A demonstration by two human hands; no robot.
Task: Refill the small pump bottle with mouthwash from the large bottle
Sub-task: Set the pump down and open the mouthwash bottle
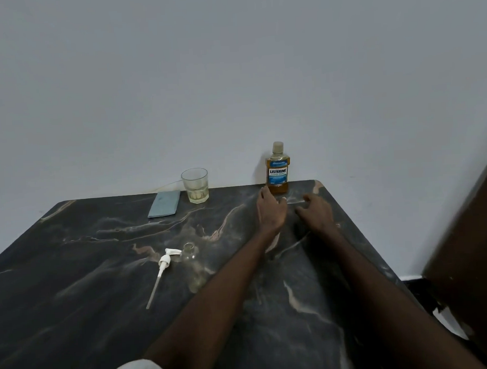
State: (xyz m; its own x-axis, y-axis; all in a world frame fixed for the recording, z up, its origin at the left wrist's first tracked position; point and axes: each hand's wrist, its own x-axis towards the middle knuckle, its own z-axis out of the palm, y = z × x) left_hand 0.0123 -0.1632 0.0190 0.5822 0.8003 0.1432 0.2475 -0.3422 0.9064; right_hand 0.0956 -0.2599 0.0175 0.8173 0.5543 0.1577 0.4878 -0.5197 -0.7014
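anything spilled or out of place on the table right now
No spill shows. The one odd thing is expected for a refill: the white pump head lies flat on the table, dip tube pointing toward the camera, beside the open small clear bottle. The mouthwash bottle stands upright and capped at the far edge.

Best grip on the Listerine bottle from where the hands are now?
Probably the body, around the label. The bottle stands upright at the table's far edge by the wall, cap on, so come from the near side. The left hand is closest, open just in front; the right hand could then work the cap.
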